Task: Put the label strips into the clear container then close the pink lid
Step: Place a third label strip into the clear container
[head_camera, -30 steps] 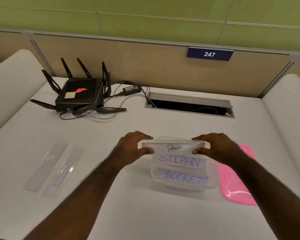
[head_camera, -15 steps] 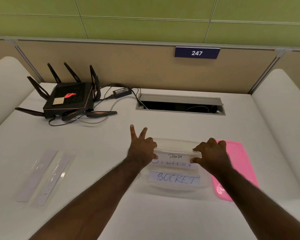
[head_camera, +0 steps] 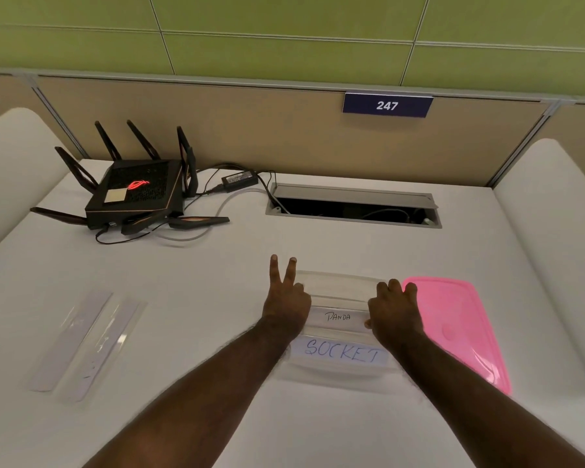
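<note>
Lowering the PANDA strip (head_camera: 337,317) into the clear container (head_camera: 338,280), left hand (head_camera: 286,307) and right hand (head_camera: 394,310) each pinch one end. Judged next: release it, then collect the two strips (head_camera: 85,342) lying on the table (head_camera: 183,285).

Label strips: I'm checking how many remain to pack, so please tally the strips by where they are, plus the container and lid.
Strips in the clear container: 2, PANDA and SOCKET; more may be hidden beneath
Strips on the table, left: 2
Clear container: 1
Pink lid: 1, off, beside the container
Total: 6
</note>
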`<action>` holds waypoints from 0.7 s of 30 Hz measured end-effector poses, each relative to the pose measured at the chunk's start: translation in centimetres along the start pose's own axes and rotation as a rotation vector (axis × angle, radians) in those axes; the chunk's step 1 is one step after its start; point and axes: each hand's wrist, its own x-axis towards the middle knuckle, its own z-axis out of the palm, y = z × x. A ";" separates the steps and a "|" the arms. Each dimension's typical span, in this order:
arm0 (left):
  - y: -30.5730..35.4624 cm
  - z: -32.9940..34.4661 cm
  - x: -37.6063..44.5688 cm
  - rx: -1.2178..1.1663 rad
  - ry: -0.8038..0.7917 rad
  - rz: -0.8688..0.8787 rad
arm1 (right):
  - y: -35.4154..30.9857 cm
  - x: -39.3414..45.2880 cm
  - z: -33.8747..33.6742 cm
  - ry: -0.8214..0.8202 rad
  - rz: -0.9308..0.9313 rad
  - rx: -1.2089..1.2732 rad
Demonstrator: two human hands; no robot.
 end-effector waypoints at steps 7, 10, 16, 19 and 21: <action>-1.2 -0.1 -2.3 -0.335 0.412 -0.039 | -0.2 0.1 -1.6 0.203 0.023 0.198; -2.4 0.0 -4.3 -0.416 0.547 -0.148 | -1.0 0.6 -3.3 0.346 -0.017 0.312; -6.7 2.9 -8.5 -0.479 0.363 -0.447 | -6.0 1.9 -7.3 0.377 -0.180 0.456; -9.2 5.5 -10.9 -0.515 0.303 -0.578 | -10.0 2.9 -9.2 0.364 -0.281 0.522; -10.5 7.2 -12.6 -0.532 0.266 -0.642 | -12.9 3.6 -10.3 0.371 -0.361 0.560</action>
